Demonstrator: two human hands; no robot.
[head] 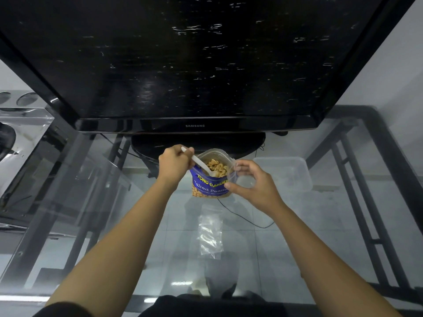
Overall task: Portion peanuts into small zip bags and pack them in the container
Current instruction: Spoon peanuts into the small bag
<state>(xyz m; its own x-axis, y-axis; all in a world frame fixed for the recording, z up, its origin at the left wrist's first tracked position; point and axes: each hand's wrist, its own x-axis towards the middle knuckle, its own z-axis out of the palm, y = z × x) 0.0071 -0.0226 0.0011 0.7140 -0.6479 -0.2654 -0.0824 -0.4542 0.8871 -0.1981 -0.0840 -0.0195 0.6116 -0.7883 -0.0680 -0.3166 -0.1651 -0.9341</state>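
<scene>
- I am gripping the white spoon [199,162] by its handle end in my left hand [175,164], fingers curled round it. Its bowl is dipping among the nuts in the open peanut bag [209,183].
- My right hand [255,187], just right of the peanut bag, is pinching a small zip bag [243,180] between thumb and fingers, beside the peanut bag's rim.
- The zip bag is looking thin, limp and slippery. I am judging that it wants holding at the stiffer zip strip, or its mouth will be folding shut.
- The peanuts are loose and light, so I am expecting them to roll off a tilted spoon.
- The clear container [285,173] is sitting on the worktop [251,259] further right of the peanut bag. A spare zip bag [210,236] is lying nearer me.
</scene>
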